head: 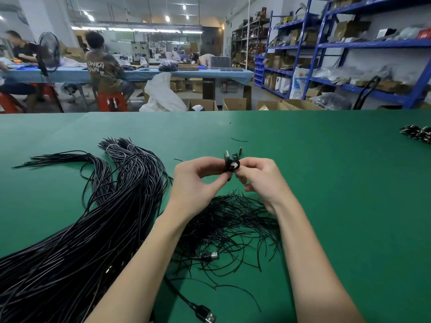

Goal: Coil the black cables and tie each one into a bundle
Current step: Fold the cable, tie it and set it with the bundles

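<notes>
Above the green table (326, 183) both hands hold one small coiled black cable (231, 163). My left hand (196, 183) pinches the coil from the left, and my right hand (261, 178) pinches it from the right, fingers curled at its middle. A plug tip sticks up from the coil. Under my wrists lies a heap of short black tie wires (233, 220). A thick sheaf of long black cables (93, 217) runs from the near left corner toward the middle left.
Two USB plugs lie near me, one (213, 255) among the tie wires and one (206, 316) at the front edge. A pile of finished bundles (417, 132) sits at the far right. Beyond the table are cartons, blue shelves and seated people.
</notes>
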`<action>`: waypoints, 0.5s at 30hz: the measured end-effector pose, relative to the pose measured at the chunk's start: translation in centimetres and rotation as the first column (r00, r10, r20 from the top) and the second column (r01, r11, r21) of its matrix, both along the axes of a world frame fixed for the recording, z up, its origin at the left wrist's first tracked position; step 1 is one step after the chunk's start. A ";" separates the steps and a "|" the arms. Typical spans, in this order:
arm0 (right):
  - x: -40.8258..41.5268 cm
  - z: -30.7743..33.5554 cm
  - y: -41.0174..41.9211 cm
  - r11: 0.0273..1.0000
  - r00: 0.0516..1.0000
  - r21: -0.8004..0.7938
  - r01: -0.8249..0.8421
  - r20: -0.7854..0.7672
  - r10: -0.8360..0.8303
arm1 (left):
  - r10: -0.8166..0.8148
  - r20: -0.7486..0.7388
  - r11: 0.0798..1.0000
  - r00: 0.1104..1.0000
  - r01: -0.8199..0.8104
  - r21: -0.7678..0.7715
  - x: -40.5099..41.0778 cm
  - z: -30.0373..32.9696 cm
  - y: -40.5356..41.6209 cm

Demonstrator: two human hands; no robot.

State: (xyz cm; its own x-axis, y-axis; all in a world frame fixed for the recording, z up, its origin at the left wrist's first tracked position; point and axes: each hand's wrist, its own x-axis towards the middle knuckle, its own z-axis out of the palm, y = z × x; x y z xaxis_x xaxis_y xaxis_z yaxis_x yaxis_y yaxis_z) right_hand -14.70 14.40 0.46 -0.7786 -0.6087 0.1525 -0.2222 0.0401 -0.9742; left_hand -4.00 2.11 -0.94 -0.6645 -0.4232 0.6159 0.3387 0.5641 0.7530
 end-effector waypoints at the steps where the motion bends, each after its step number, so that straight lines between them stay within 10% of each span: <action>1: -0.1 0.0 0.0 1.000 0.996 0.007 -0.013 0.087 0.012 | 0.048 -0.033 0.985 0.998 -0.053 -0.167 0.0 -0.1 -0.1; 4: -0.5 -0.3 0.2 0.995 0.886 -0.067 -0.075 0.453 0.097 | 0.075 -0.148 0.818 0.986 -0.146 -0.556 0.1 -0.7 -0.5; 8: -0.6 -1.3 0.5 0.969 0.663 -0.216 -0.121 0.709 0.241 | 0.070 -0.178 0.799 0.982 -0.162 -0.580 -0.3 -1.5 -0.4; 11: -0.7 -1.6 0.4 0.977 0.809 -0.135 -0.164 0.548 0.211 | 0.067 0.013 0.993 0.998 -0.066 -0.095 -0.7 -1.7 -0.3; 15: -1.3 -0.8 1.2 0.997 0.995 0.023 -0.068 0.076 0.066 | -0.186 0.165 0.869 0.969 0.084 0.488 -1.0 -1.9 -1.1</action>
State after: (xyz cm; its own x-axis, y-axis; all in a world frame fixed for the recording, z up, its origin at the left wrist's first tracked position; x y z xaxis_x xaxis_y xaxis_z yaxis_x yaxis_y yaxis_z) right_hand -16.02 15.56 -0.36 -0.7444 -0.6631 0.0786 -0.1513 0.0529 -0.9871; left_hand -4.95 1.02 -2.84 -0.8232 -0.5268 0.2118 0.1991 0.0815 0.9766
